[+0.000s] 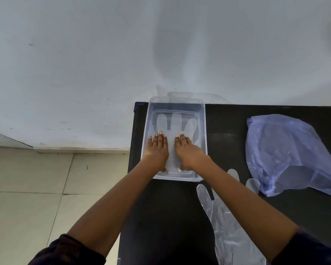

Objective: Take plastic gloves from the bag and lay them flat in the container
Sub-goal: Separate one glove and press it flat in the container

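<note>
A clear plastic container (203,131) stands on the black table, at its far left. Inside it a transparent plastic glove (175,123) lies flat, fingers pointing away from me. My left hand (158,150) and my right hand (187,152) both press palm-down on the glove's lower part, fingers stretched out, side by side. A second transparent glove (224,226) lies on the table near me, partly under my right forearm. A crumpled blue plastic bag (287,155) rests to the right of the container.
The black table (166,217) ends just left of the container; beige floor tiles (36,184) lie beyond that edge. A white wall (103,64) rises behind. A clear lid (199,96) leans behind the container.
</note>
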